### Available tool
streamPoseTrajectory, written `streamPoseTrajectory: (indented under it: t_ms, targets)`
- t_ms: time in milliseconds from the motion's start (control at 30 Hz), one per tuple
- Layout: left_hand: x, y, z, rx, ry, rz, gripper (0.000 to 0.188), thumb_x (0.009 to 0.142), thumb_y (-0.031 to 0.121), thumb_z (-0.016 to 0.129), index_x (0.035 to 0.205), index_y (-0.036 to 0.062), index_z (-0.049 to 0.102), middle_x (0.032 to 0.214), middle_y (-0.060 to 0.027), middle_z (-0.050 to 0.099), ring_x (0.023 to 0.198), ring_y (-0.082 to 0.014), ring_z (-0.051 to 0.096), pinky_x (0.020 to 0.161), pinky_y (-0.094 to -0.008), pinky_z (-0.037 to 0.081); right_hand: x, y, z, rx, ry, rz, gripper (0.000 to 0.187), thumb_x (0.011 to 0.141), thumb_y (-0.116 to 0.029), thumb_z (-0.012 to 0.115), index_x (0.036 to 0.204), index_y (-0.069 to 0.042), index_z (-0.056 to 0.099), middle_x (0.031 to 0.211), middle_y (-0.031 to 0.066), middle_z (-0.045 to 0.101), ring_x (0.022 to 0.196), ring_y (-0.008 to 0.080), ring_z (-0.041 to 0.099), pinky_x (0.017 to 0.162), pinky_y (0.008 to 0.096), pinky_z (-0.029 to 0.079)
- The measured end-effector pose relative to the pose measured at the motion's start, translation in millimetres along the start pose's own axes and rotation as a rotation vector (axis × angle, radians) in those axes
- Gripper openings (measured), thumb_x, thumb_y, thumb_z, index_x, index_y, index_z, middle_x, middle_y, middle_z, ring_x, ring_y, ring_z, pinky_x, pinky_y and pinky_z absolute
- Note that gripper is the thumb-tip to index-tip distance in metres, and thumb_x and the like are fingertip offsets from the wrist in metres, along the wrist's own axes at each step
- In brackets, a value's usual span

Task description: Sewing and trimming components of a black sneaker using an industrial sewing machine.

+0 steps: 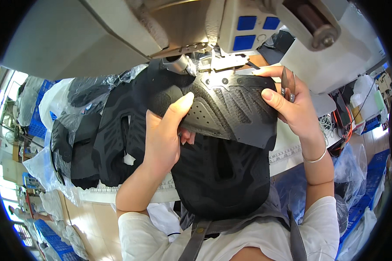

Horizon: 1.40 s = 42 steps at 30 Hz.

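A black textured shoe upper [235,108] is stretched between my two hands, its far edge under the lit needle area of a sewing machine [220,63]. My left hand [161,135] grips its near left side, thumb on top beside a panel of small holes and fingers underneath. At the right end, my right hand [294,102] pinches the edge between thumb and fingers. Small metal thread snips [287,82] are tucked in that same hand, blades pointing away from me. Another black upper [224,178] hangs below, over the table edge towards my lap.
More black uppers [122,130] lie piled on the left of the white table [287,161], some in clear plastic. A ruler strip runs along its near edge. The machine head with blue buttons [247,23] overhangs the work. Blue crates [366,195] stand at right.
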<state>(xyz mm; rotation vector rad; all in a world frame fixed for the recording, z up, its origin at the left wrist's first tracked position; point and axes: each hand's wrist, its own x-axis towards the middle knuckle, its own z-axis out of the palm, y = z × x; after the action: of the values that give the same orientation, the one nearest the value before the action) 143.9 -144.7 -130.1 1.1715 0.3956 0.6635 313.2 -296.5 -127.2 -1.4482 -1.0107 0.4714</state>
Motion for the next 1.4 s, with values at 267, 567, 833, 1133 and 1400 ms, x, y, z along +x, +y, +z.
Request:
streamPoseTrajectory:
  t_ms: [267,567,833,1133,1400]
  targets:
    - [1.3,-5.6,-5.5,-0.015,0.044,-0.017,0.031,0.083,0.022,0.058,0.058,0.0039,0.058,0.05,-0.0019,0.053,0.039,-0.0081,0.044,0.037,-0.0205,0.034,-12.2,-2.6,5.6,0.125,-0.032,0.003,0.028,0.082,-0.015,0.061,0.106,-0.002,0.054,0.091,-0.0006,0.056,0.08,0.0037,0.049,0.072,0.0186,0.04]
    - [5.8,-6.4,-2.6,0.08,0.062,0.049,0.031,0.085,0.024,0.057,0.062,0.0035,0.058,0.053,-0.004,0.056,0.039,-0.0092,0.047,0.038,-0.0203,0.034,-6.9,10.9,5.1,0.11,-0.012,-0.042,0.024,0.082,-0.013,0.06,0.103,-0.004,0.055,0.071,-0.0083,0.043,0.059,-0.0004,0.032,0.053,0.016,0.027]
    - [-3.3,-7.6,3.3,0.014,0.002,0.021,0.032,0.088,0.026,0.05,0.068,0.0035,0.059,0.059,-0.0043,0.059,0.044,-0.0098,0.051,0.041,-0.0196,0.038,-15.3,8.3,13.7,0.083,-0.011,-0.026,0.024,0.082,-0.013,0.06,0.103,-0.003,0.054,0.068,-0.0089,0.042,0.059,-0.0011,0.032,0.052,0.0153,0.026]
    - [-33.6,-14.7,23.5,-0.047,-0.028,-0.071,0.02,0.088,0.016,0.052,0.097,-0.0013,0.058,0.085,-0.0061,0.062,0.068,-0.0097,0.057,0.06,-0.0224,0.046,-34.8,-5.7,28.1,0.155,-0.052,0.093,0.03,0.085,-0.005,0.055,0.113,-0.003,0.045,0.063,-0.0059,0.046,0.052,-0.0006,0.041,0.048,0.0147,0.035]
    - [-36.0,4.0,4.9,-0.159,-0.004,-0.161,0.023,0.089,0.014,0.051,0.104,-0.0038,0.056,0.097,-0.0098,0.061,0.084,-0.0145,0.06,0.075,-0.0271,0.05,-50.3,-9.6,17.9,-0.11,0.066,-0.297,0.02,0.083,0.0,0.049,0.1,-0.001,0.06,0.078,0.0104,0.062,0.061,0.0116,0.058,0.056,0.0225,0.046]
